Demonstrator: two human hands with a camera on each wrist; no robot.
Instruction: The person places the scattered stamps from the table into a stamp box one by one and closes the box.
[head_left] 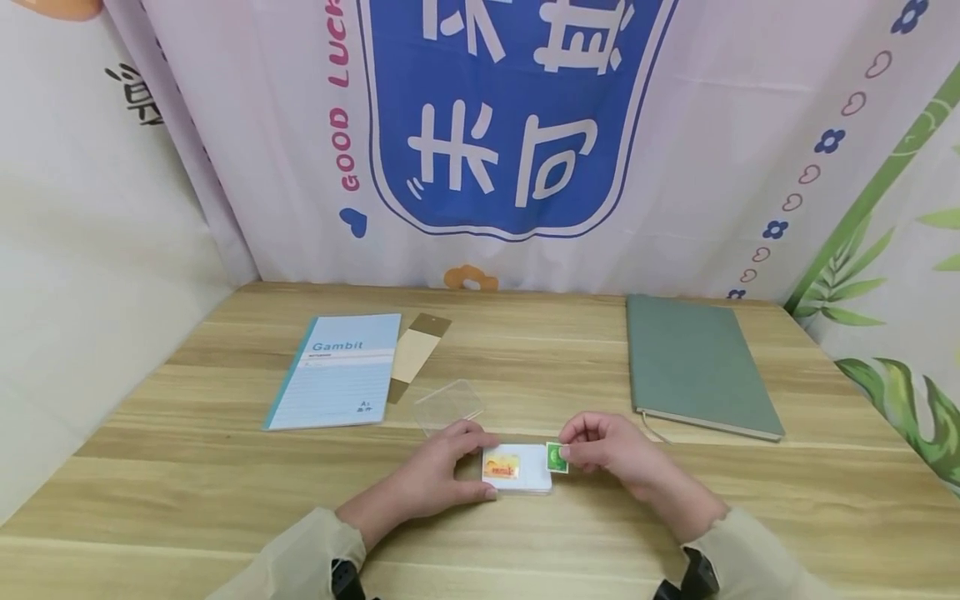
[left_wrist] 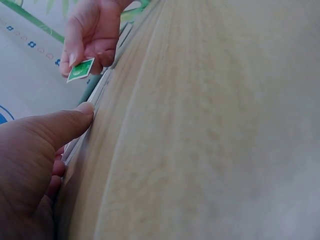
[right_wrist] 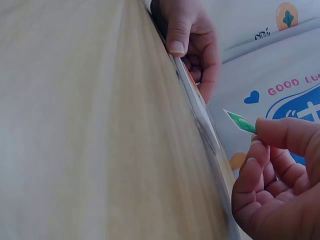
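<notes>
A small green picture with a white border, like a stamp or sticker point(head_left: 557, 457), is pinched between thumb and fingertips of my right hand point(head_left: 618, 454). It overlaps the right end of a stack of white cards point(head_left: 534, 468) in the head view; the right wrist view shows the green piece point(right_wrist: 241, 121) raised above the stack. My left hand point(head_left: 442, 471) grips the stack at its left end, thumb at the near edge, fingers at the far edge. A yellow-orange picture point(head_left: 501, 467) lies on the top card beside those fingers. The stack seems to sit in a shallow clear tray.
A clear plastic lid point(head_left: 448, 406) lies just behind my left hand. Farther back left are a light blue notebook point(head_left: 337, 375) and a brown-and-beige card strip point(head_left: 422, 350). A green hardcover book point(head_left: 697, 367) rests at the back right. Printed cloth point(head_left: 285, 208) hangs behind the table.
</notes>
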